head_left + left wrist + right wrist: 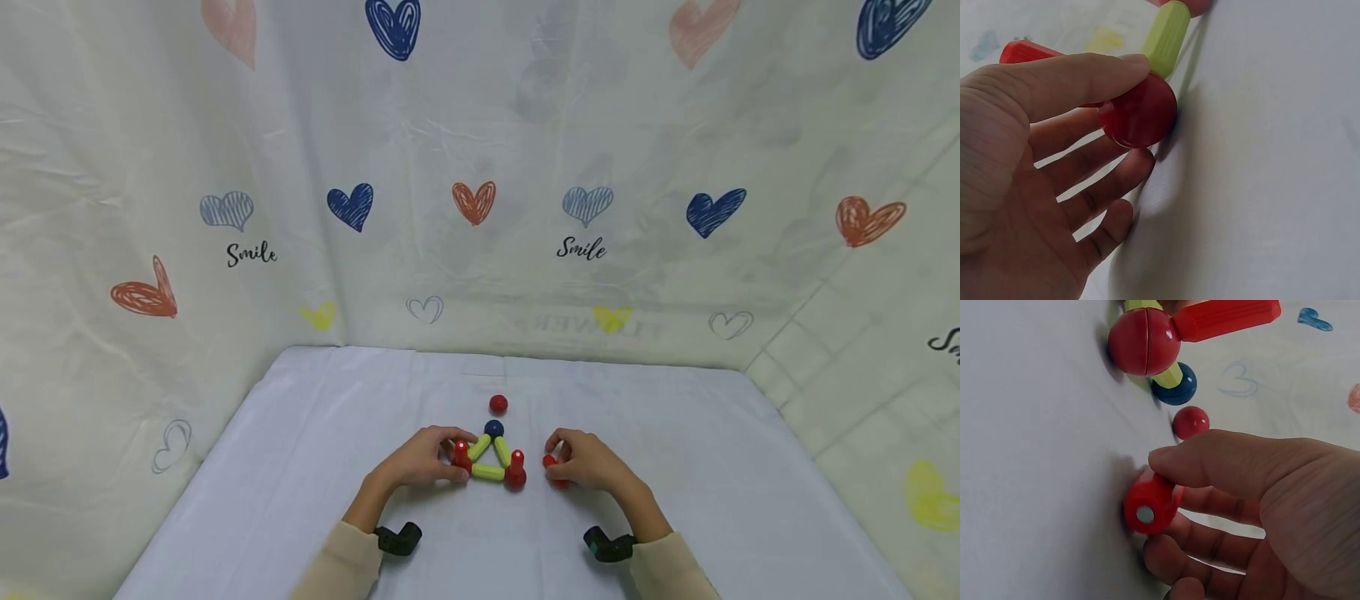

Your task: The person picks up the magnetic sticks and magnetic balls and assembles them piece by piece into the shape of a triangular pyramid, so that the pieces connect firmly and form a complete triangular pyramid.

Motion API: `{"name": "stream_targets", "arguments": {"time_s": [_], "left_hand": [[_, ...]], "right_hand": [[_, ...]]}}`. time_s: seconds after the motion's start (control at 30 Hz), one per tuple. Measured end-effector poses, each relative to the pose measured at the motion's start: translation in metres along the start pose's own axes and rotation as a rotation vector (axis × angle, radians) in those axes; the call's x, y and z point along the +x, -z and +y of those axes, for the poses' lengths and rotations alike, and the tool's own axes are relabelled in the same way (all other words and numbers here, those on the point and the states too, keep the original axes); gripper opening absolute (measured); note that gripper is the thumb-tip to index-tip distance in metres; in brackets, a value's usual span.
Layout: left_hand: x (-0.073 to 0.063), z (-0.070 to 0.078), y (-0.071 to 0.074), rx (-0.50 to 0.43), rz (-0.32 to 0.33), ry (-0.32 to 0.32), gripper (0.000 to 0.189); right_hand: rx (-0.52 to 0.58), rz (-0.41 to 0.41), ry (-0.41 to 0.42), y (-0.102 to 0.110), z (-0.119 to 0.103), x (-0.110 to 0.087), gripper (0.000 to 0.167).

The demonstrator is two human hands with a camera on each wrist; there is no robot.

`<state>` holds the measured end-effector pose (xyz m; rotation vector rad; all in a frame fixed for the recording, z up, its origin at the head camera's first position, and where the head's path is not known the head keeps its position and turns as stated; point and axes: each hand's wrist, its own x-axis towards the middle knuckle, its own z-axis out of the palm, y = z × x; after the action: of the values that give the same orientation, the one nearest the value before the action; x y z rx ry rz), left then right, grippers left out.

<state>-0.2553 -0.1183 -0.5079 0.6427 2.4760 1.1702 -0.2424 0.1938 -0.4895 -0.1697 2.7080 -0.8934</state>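
A flat triangle of yellow-green magnetic rods lies on the white cloth. Its far corner is a blue ball. Red balls form the near corners, the left one and the right one. A red rod stands up from each, on the left and on the right. With thumb and fingers, my left hand grips the left red ball. To the right of the triangle, my right hand pinches a loose red rod low over the cloth, its silvery end showing.
Beyond the blue ball sits a single red ball, apart from the triangle. White cloth covers the table, and a curtain printed with hearts hangs behind its far edge.
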Motion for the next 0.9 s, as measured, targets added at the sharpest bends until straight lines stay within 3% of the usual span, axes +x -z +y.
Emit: {"name": "stream_targets", "arguments": {"time_s": [0.27,0.9], "left_hand": [[0.002,0.000,-0.002,-0.011,0.004,0.009,0.052],[0.004,0.000,-0.006,-0.022,0.006,-0.006,0.052]], "right_hand": [[0.019,0.024,0.040,0.003,0.002,0.004,0.024],[0.280,0.134,0.221,0.003,-0.002,0.012,0.026]]}}
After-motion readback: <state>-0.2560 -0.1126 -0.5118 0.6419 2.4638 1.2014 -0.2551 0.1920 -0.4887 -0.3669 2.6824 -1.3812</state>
